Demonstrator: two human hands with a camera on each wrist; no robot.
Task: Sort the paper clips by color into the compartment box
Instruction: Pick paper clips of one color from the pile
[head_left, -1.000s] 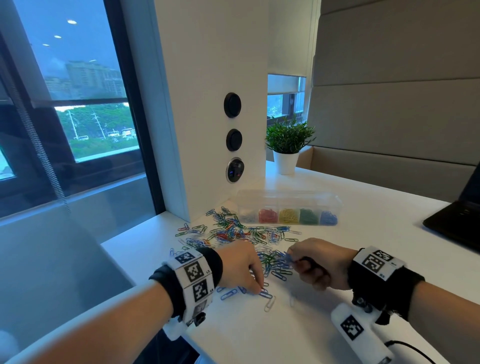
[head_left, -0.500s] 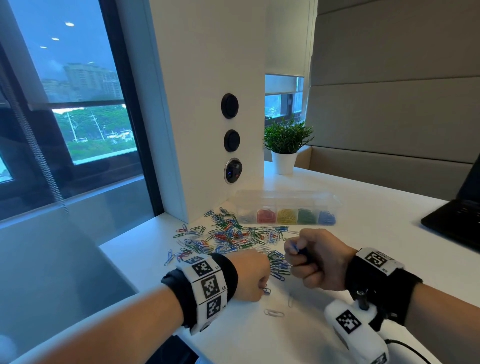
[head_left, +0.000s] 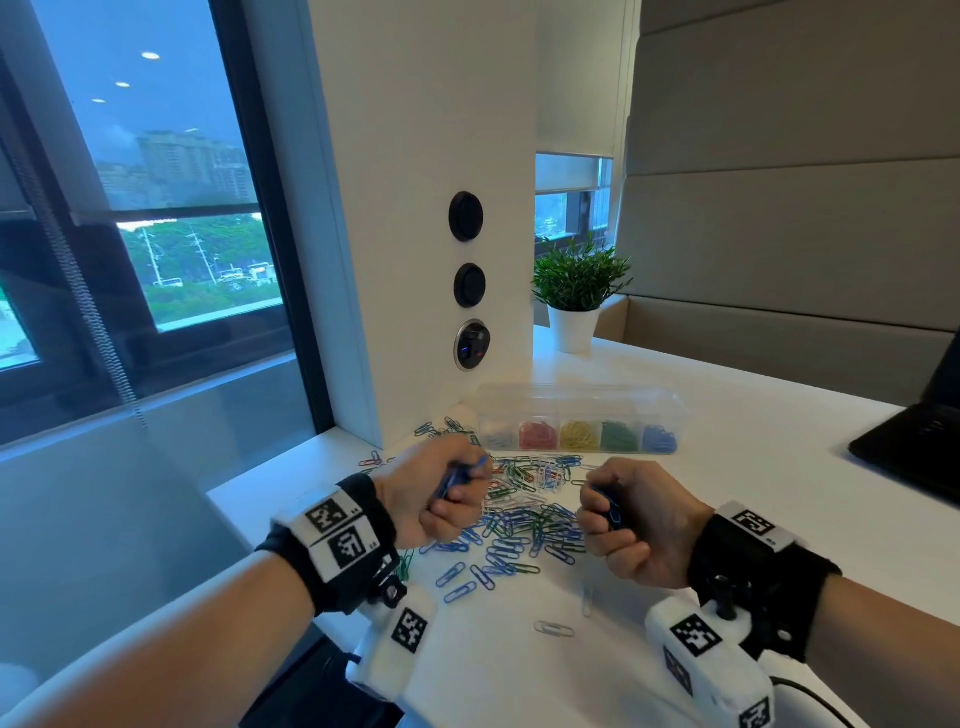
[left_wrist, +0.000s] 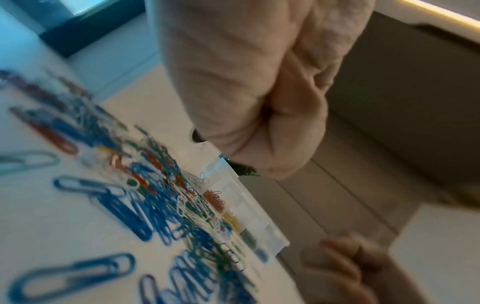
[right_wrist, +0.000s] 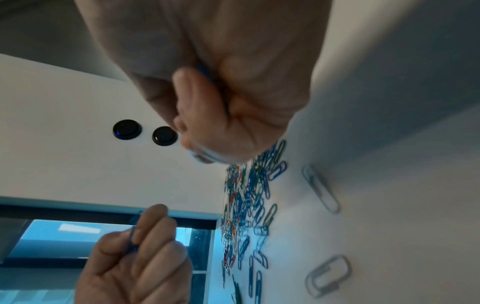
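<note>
Clips (head_left: 524, 525) mostly loose on table (head_left: 779, 467), piled before box (head_left: 579, 418). Some sorted: red, yellow, green, blue in own slots. Left hand (head_left: 434, 491) and right hand (head_left: 631, 519) apart, each curled round blue clips, maybe several. Lots left.

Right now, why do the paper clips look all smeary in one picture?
Left wrist view: the paper clips and compartment box are smeared and soft. Head view: the same pile looks sharper. Right wrist view: the right hand up close is blurry.
</note>
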